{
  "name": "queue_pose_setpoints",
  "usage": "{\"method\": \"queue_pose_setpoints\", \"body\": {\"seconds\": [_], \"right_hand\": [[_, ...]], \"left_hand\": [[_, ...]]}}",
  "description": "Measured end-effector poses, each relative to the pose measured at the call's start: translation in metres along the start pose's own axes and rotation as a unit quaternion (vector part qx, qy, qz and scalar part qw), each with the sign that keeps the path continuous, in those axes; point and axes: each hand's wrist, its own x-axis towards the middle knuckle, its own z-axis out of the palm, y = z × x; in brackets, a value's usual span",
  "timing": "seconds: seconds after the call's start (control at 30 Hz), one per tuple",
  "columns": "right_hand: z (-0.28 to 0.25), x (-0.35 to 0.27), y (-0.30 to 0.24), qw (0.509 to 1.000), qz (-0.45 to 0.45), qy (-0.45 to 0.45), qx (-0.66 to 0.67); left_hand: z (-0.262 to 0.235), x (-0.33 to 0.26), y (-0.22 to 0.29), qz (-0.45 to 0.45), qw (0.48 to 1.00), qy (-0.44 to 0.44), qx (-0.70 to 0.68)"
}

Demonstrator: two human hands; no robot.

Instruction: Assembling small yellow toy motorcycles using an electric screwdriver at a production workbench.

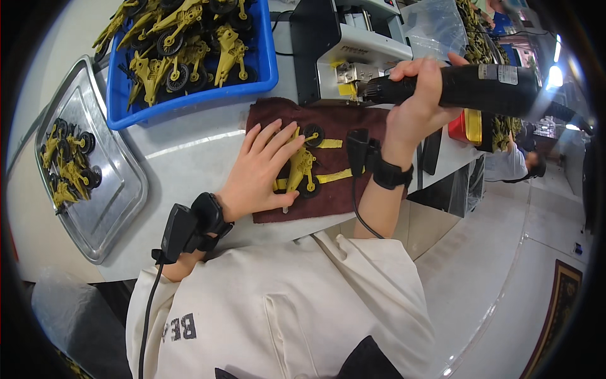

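Observation:
My left hand (260, 170) lies over a yellow plastic toy part with black wheels (302, 165), its fingers spread. The index finger and thumb touch the part at its two ends and hold it on a brown cloth (271, 211). Yellow strips (331, 177) run across the cloth beside the part. My right hand (421, 95) is wrapped round a thick black cylindrical power tool (483, 88) with a cord at its right end. The tool is held roughly level above the cloth's right side, its ribbed end pointing left, in front of the machine.
A blue bin (189, 104) heaped with similar yellow parts stands at the back left. Left of it lies a metal tray (120, 189) with several parts. A grey and black machine (319, 57) stands behind the cloth. A person (511, 163) is at the far right.

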Motion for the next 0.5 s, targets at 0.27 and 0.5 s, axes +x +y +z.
{"method": "queue_pose_setpoints", "body": {"seconds": [0.27,0.5], "right_hand": [[-0.012,-0.081,-0.037,0.983,0.043,-0.116,0.135],[-0.002,-0.098,-0.022,0.984,0.052,-0.135,0.107]], "left_hand": [[-0.001,-0.001,-0.002,-0.003,1.000,0.003,-0.018],[-0.001,0.000,-0.005,-0.008,0.999,0.006,-0.039]]}}
